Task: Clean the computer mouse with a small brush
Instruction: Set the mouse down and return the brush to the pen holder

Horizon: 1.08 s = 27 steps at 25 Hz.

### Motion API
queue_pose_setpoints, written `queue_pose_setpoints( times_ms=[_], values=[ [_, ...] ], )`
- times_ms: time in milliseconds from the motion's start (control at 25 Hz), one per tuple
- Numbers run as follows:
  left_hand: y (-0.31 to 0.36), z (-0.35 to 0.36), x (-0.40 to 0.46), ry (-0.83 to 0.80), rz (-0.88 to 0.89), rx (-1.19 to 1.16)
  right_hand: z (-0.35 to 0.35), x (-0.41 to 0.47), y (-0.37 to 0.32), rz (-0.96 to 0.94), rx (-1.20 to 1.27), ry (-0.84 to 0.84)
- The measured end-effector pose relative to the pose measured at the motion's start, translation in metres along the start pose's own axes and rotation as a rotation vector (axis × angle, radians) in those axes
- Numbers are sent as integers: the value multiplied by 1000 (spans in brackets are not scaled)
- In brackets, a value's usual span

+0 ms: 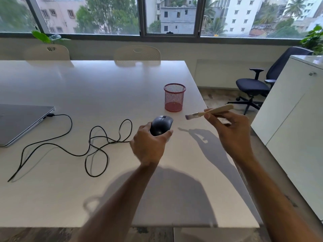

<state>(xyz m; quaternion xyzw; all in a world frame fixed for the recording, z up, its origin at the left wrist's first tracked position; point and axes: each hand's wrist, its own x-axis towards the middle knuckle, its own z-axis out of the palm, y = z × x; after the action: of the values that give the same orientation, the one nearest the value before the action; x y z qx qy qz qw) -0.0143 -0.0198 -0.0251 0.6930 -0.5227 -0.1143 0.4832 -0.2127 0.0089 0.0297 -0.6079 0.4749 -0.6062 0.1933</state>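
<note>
A big white bench (87,88) fills most of the view. Near its right side, the left hand (148,145) is wrapped around a dark mouse (161,124). The thumb and fingers hug the sides of the mouse. The wheel end of the mouse points to 12 o'clock, away from the person. You cannot tell if the mouse sits on the bench or is lifted a bit.

At 3 o'clock from the mouse, the right hand (230,130) is up in the air. It pinches a small brush (209,111) with a pale wood handle. The bristles point to 9 o'clock, toward the mouse. They are near the mouse but not touching it. The shadow of this hand and brush lies on the bench below.

At 12 o'clock from the mouse, just past it, a red mesh cup (174,97) stands upright.

At 9 o'clock, at the left edge of the bench, lies a shut grey laptop (21,123). A black cable (97,137) is plugged into its side. The cable loops over the bench toward the left hand.

At the far side of the bench are two pale chairs (137,54). At 2 o'clock, off the bench, a black office chair (257,86) stands on the floor. A white cabinet (297,110) is at the right.
</note>
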Motion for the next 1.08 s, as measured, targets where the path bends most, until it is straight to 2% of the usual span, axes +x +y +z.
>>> queue_pose_setpoints(
  times_ms=[160, 440, 680, 960, 1080],
  values=[
    [-4, 7, -4, -19, 14, 156, 3, 15, 13, 14, 0, -49],
    [-1, 10, -11, -24, 54, 355, 4, 29, 24, -10, -60, -33],
    [2, 12, -13, -22, 155, 639, 5, 58, 23, -42, -154, -20],
    [9, 11, -12, 46, 251, 625, 30, 123, 24, -46, -178, -5],
    [6, 11, -11, 18, 258, 642, 47, 149, 32, 19, -155, 14]
  ],
)
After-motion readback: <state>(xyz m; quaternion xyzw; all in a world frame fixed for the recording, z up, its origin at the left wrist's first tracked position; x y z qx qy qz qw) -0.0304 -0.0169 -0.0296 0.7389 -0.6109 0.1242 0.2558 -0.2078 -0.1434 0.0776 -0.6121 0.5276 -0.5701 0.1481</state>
